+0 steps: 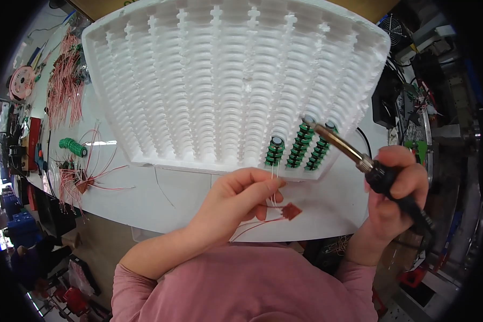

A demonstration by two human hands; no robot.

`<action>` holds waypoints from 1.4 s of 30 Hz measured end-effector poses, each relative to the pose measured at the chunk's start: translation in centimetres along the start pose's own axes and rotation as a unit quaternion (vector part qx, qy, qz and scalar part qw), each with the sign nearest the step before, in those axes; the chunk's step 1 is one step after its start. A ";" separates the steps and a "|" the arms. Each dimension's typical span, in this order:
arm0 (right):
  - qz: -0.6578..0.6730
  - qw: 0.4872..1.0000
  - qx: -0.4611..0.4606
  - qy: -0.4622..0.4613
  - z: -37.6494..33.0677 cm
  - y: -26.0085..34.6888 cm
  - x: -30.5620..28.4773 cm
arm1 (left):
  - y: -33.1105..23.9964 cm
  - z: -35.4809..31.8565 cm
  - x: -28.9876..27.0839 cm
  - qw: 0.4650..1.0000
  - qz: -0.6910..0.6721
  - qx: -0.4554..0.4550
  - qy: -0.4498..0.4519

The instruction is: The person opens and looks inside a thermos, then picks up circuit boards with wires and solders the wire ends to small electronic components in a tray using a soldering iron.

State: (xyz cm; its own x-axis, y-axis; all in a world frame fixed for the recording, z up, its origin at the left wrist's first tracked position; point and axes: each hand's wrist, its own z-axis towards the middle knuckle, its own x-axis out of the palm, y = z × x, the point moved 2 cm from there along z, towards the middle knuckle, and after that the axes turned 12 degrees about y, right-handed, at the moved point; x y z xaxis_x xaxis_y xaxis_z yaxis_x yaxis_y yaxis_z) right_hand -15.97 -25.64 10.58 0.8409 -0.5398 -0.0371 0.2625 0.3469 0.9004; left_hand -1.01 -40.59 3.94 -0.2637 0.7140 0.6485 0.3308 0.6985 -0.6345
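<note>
Left hand [236, 196] is pinched shut on a pair of fine wire leads [274, 185]; thumb and forefinger close right on them, and the leads run up from the fingertips to a green coil [275, 151] seated in the near edge of the white foam tray [161, 107]; just below the fingers a small copper tab [291, 211] dangles on red wires [252, 225], trailing back under the palm; right hand [394, 185] is clenched round the black grip of a soldering iron [338, 143], fist tight, barrel slanting up and away from the knuckles so the tip sits over the next rows of coils [308, 147], beyond the left fingertips and not touching the leads as far as I can see; this looks like the joining step, leads gathered and held, iron poised but not yet on the joint; I'd say the next move calls for bringing the tip down beside the left fingertips, onto the leads or the tab, with the left pinch holding steady and clear of the heat; away past the left wrist, a loose green coil [72, 146] and heaps of red wire [64, 86] lie on the white table [327, 198].
</note>
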 end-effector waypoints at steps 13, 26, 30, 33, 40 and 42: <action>-0.117 0.993 0.009 -0.018 2.4 -6.2 0.3 | -0.7 3.5 -1.6 0.994 -0.066 -0.072 -0.041; -0.101 0.995 0.008 0.007 2.0 -7.1 0.9 | -0.7 3.8 -2.0 0.993 -0.072 -0.081 -0.042; -0.090 0.996 0.005 0.006 2.1 -7.1 0.9 | -0.7 4.0 -1.9 0.993 -0.079 -0.075 -0.043; -0.095 0.995 0.015 0.009 2.1 -7.2 1.0 | -0.5 4.0 -2.0 0.993 -0.081 -0.069 -0.043; -0.109 0.994 0.028 0.008 2.1 -7.0 1.2 | -0.4 3.8 -2.0 0.993 -0.078 -0.067 -0.049; -0.111 0.993 0.028 0.009 2.1 -7.0 1.3 | -0.5 3.8 -2.0 0.994 -0.075 -0.068 -0.050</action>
State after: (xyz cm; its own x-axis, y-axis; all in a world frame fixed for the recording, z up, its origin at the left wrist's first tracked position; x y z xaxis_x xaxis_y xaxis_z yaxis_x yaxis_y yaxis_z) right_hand -17.71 -30.36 5.15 0.7734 -0.5847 -0.2449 0.4168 0.1779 0.8914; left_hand -4.06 -42.16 1.39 -0.4064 0.6078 0.6822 0.3982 0.7898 -0.4665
